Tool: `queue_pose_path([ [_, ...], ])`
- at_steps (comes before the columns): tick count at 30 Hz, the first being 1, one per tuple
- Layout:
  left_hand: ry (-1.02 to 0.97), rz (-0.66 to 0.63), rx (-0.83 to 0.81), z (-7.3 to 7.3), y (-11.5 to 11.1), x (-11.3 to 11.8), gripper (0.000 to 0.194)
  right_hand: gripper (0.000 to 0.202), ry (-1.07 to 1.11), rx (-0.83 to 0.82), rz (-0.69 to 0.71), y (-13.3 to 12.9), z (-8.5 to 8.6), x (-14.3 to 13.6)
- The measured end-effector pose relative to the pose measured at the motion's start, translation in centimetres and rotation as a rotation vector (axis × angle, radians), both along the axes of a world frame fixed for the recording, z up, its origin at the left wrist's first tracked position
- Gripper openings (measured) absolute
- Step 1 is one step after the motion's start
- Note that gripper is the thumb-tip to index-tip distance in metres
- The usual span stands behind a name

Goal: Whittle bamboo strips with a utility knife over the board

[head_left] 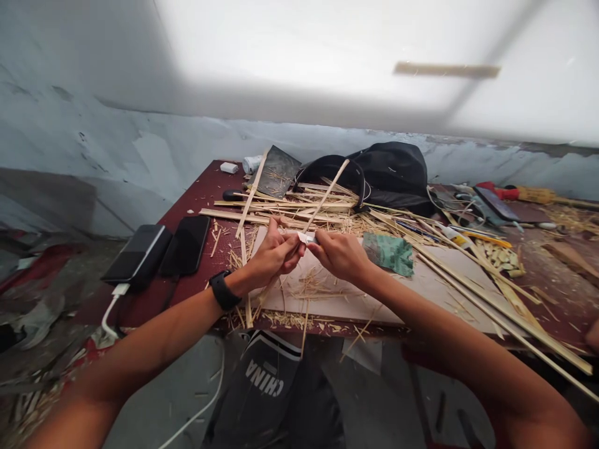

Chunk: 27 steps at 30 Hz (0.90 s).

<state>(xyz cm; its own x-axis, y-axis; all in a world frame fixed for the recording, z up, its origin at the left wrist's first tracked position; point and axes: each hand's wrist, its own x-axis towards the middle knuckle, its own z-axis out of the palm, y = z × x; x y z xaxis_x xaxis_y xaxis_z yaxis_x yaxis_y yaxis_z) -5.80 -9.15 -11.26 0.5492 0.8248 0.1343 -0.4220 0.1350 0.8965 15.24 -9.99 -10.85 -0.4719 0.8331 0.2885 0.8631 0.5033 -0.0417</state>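
Observation:
My left hand (pixel 281 252), with a black watch on the wrist, is closed around a thin bamboo strip (pixel 330 190). The strip slants up and away from my fingers towards the back of the table. Close against it, my right hand (pixel 339 252) grips a small knife (pixel 309 239); its pale blade shows between the two hands, while the handle is mostly hidden in my fist. Both hands are above a pale board (pixel 337 302) strewn with shavings. Just right of my right hand lies a crumpled green packet (pixel 390 252).
Bamboo strips (pixel 290 206) are piled behind my hands, before a black bag (pixel 393 174). A phone (pixel 186 245) and a power bank (pixel 138 254) with a white cable lie at left. Long strips (pixel 496 305) overhang the front edge at right. Part of another person's hand (pixel 593 337) shows at the right edge.

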Motion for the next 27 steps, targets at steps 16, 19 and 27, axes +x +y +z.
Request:
queue_pose_path([
  [16, 0.031, -0.108, -0.171, 0.3, 0.8, -0.6, 0.048, 0.067, -0.143, 0.161, -0.319, 6.8, 2.5, 4.6],
  [19, 0.045, -0.047, -0.141, 0.2, 0.9, -0.6, 0.043, 0.065, -0.063, 0.137, -0.275, 6.5, 2.6, 3.5],
  [27, 0.009, -0.080, -0.128, -0.2, 0.0, -0.4, 0.042, 0.063, -0.032, 0.111, -0.281, 4.2, 2.4, 3.2],
])
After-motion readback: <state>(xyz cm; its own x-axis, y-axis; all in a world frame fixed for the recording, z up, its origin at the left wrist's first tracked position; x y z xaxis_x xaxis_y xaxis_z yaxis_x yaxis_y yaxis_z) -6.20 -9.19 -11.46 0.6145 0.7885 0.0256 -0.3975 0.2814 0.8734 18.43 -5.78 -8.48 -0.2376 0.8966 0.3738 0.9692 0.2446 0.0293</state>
